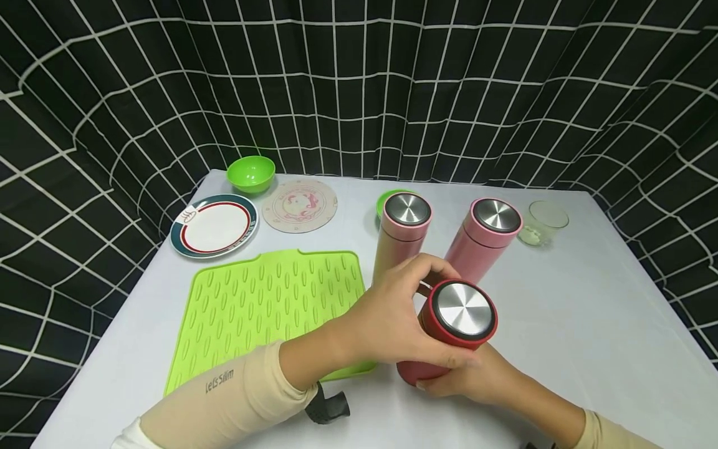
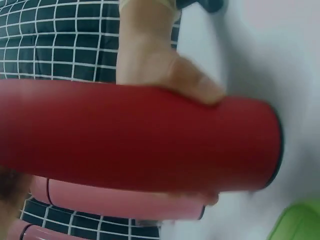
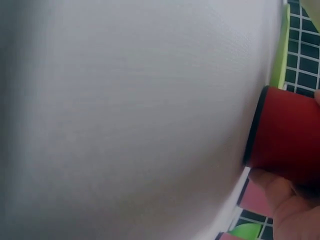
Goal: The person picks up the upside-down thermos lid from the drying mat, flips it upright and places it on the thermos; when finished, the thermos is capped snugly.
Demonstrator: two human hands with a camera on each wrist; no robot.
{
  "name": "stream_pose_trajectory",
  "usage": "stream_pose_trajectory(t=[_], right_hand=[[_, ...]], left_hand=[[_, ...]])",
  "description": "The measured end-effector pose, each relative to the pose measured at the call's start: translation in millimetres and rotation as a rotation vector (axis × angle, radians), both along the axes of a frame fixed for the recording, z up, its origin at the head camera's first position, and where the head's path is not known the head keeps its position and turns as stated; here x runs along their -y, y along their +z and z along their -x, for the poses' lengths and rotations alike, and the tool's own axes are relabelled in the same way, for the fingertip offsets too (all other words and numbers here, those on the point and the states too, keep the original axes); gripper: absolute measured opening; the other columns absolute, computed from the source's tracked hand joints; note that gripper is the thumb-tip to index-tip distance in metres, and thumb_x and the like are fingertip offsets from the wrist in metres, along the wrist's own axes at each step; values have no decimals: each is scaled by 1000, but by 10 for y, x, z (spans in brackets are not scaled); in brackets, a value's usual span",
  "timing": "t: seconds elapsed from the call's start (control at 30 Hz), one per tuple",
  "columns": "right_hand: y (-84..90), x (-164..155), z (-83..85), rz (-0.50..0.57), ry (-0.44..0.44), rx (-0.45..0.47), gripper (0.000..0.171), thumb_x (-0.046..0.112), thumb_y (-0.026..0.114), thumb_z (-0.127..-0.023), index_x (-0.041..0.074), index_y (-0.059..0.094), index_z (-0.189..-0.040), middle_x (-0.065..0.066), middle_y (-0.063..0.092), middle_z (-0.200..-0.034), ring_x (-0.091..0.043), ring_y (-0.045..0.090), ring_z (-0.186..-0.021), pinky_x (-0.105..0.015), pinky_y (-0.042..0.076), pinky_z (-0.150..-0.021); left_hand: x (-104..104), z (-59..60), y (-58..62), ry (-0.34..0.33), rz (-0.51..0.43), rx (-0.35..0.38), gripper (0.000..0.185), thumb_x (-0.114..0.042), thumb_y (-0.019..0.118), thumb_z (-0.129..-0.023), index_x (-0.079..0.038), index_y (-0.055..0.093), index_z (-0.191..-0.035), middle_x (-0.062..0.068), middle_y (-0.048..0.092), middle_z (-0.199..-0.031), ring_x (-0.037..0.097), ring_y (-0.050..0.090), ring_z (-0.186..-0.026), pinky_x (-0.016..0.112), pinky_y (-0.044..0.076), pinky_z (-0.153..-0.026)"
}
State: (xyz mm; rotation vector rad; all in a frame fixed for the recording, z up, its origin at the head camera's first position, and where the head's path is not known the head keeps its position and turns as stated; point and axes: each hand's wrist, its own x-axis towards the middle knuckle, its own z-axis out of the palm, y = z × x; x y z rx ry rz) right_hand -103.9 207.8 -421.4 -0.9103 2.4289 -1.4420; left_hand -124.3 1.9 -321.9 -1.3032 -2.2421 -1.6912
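1. A green bowl [image 1: 251, 173] stands at the far left of the white table [image 1: 589, 324], with a striped plate [image 1: 214, 225] in front of it and a round patterned coaster [image 1: 300, 205] just beside the plate.
2. A green ribbed mat [image 1: 263, 305] lies nearer, on the left.
3. The left hand [image 1: 392, 321] curls its fingers around the upper part of the red flask [image 1: 449, 330], near its steel-topped lid.
4. The red flask stands at the near middle of the table, its base on the cloth.
5. The right hand [image 1: 477, 377] wraps around the flask's lower body.
6. Two pink flasks [image 1: 401, 240] [image 1: 485, 240] stand upright just behind.
7. A clear glass [image 1: 543, 222] sits far right.
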Motion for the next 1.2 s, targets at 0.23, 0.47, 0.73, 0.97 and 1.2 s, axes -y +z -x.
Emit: stream_pose_trajectory(t=[0.23, 0.47, 0.73, 0.97, 1.2], right_hand=[[16, -5, 35, -9, 18, -10, 54, 14, 91, -64, 24, 60, -108, 8, 65, -99, -14, 62, -88, -30, 51, -78], [-13, 2, 64, 36, 83, -60, 49, 6, 89, -66, 26, 61, -100, 9, 64, -91, -11, 61, -78, -28, 52, -70], [-33, 31, 73, 68, 140, -105, 47, 0, 87, -65, 26, 60, -94, 12, 62, -84, -8, 58, -71, -26, 51, -62], [-57, 31, 84, 58, 90, -47, 56, 2, 90, -60, 25, 60, -102, 8, 64, -93, -12, 61, -80, -29, 52, -71], [-65, 18, 80, 59, 118, -60, 48, -1, 86, -65, 25, 60, -96, 10, 63, -87, -11, 59, -73, -29, 52, -65]], left_hand=[[22, 66, -32, -123, -87, 129, 68, -11, 92, -64, -11, 61, -125, -7, 67, -108, 3, 62, -102, 25, 49, -92], [-38, -80, -87, 19, -33, 144, 68, -24, 90, -69, -18, 54, -126, -12, 59, -113, 1, 58, -104, 23, 47, -93], [-100, -232, -120, 233, -95, -35, 66, -30, 94, -62, -16, 60, -117, -12, 58, -110, 1, 55, -101, 22, 49, -85], [-16, -27, -131, -74, -163, 135, 65, -9, 91, -64, -14, 63, -123, -11, 64, -112, 8, 59, -106, 29, 50, -92], [-35, -122, -60, 56, -38, 40, 70, -25, 91, -69, -16, 53, -127, -10, 56, -118, 2, 54, -108, 23, 47, -92]])
